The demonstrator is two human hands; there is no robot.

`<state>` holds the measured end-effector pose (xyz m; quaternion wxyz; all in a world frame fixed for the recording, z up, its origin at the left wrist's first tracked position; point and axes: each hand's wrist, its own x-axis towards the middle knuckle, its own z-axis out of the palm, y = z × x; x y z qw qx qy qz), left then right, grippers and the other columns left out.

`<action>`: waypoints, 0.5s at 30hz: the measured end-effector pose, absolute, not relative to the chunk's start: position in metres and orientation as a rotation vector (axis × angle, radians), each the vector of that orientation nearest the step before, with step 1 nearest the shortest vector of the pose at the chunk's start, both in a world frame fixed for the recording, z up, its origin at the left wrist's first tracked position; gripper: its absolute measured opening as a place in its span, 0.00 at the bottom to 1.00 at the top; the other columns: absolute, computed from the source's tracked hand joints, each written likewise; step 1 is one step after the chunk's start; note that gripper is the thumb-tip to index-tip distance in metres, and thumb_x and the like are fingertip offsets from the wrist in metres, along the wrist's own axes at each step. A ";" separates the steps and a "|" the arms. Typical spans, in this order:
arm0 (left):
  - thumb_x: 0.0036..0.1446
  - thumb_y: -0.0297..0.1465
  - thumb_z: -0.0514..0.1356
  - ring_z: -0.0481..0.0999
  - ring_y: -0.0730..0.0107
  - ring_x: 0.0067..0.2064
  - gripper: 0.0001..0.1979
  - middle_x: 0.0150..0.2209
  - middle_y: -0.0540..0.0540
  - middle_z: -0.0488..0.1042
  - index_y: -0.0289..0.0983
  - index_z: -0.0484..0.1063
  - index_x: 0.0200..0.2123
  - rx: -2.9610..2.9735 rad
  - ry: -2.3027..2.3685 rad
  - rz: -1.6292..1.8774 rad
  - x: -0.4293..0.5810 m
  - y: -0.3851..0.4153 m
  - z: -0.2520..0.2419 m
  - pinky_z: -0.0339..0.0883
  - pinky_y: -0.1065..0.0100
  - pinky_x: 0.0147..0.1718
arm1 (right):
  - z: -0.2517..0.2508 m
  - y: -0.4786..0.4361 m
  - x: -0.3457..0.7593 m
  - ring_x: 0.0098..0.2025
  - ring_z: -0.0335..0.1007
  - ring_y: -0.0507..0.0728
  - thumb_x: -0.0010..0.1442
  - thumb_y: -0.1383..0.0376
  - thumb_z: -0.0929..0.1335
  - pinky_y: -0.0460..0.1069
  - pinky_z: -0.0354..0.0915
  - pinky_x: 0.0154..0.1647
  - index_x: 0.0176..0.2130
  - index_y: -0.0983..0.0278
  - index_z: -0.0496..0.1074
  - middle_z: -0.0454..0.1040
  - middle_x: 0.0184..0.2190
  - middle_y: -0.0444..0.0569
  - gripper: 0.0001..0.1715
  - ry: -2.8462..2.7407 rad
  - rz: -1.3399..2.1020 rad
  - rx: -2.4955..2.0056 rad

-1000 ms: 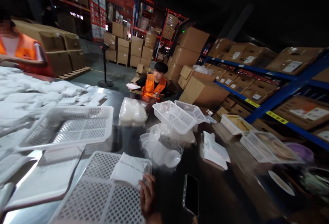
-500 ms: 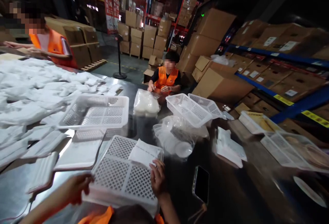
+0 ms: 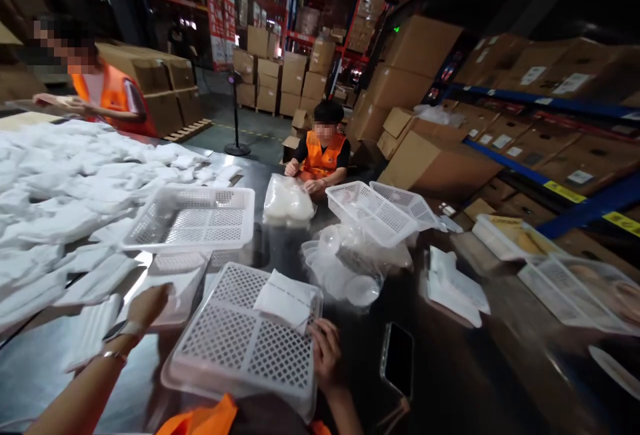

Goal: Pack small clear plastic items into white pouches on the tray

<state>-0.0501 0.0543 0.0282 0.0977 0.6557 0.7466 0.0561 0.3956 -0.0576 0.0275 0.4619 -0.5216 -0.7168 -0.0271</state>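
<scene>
An upturned white perforated basket (image 3: 240, 342) lies right in front of me on the steel table (image 3: 50, 375). A flat white packet (image 3: 286, 300) rests on its far right corner. My right hand (image 3: 326, 355) grips the basket's right edge, fingers curled over the rim beside the packet. My left hand (image 3: 147, 307) reaches out to the left of the basket, onto a flat white packet (image 3: 176, 292) lying on the table; its fingers are mostly hidden behind the back of the hand.
A second white basket (image 3: 193, 218) stands behind, two more (image 3: 370, 212) to the right. Bags of clear plastic lids (image 3: 345, 272) sit in the middle. White packets heap at left (image 3: 55, 188). A phone (image 3: 399, 360) lies at right. Two people in orange vests work across the table.
My left hand has moved forward from the basket's near left corner onto the flat packet beside it. My right hand has stayed on the basket's right edge. The view dropped slightly.
</scene>
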 end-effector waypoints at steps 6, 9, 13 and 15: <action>0.66 0.32 0.45 0.79 0.57 0.33 0.23 0.39 0.37 0.80 0.33 0.65 0.60 2.061 2.488 0.246 -0.004 0.035 0.081 0.65 0.65 0.30 | 0.021 -0.057 0.388 0.48 0.76 0.60 0.61 0.75 0.58 0.57 0.73 0.51 0.45 0.55 0.76 0.78 0.41 0.50 0.25 -1.823 -0.083 -1.341; 0.65 0.32 0.49 0.79 0.60 0.36 0.18 0.42 0.40 0.80 0.36 0.73 0.51 2.342 2.198 0.461 0.046 0.009 0.074 0.68 0.66 0.32 | 0.024 -0.050 0.380 0.50 0.74 0.60 0.62 0.73 0.59 0.56 0.71 0.54 0.44 0.58 0.76 0.78 0.43 0.51 0.22 -1.897 -0.135 -1.352; 0.60 0.25 0.52 0.79 0.62 0.38 0.13 0.37 0.44 0.81 0.39 0.77 0.38 2.668 1.614 0.470 0.100 -0.016 0.040 0.72 0.65 0.38 | 0.025 -0.035 0.356 0.58 0.68 0.65 0.59 0.69 0.66 0.62 0.65 0.60 0.54 0.62 0.71 0.75 0.52 0.54 0.23 -2.084 -0.179 -1.371; 0.56 0.23 0.54 0.79 0.57 0.44 0.14 0.43 0.41 0.80 0.39 0.77 0.40 2.746 1.495 0.498 0.109 -0.020 0.020 0.74 0.59 0.43 | 0.022 -0.026 0.342 0.58 0.68 0.67 0.55 0.69 0.70 0.65 0.64 0.60 0.58 0.63 0.68 0.74 0.54 0.57 0.32 -2.110 -0.181 -1.459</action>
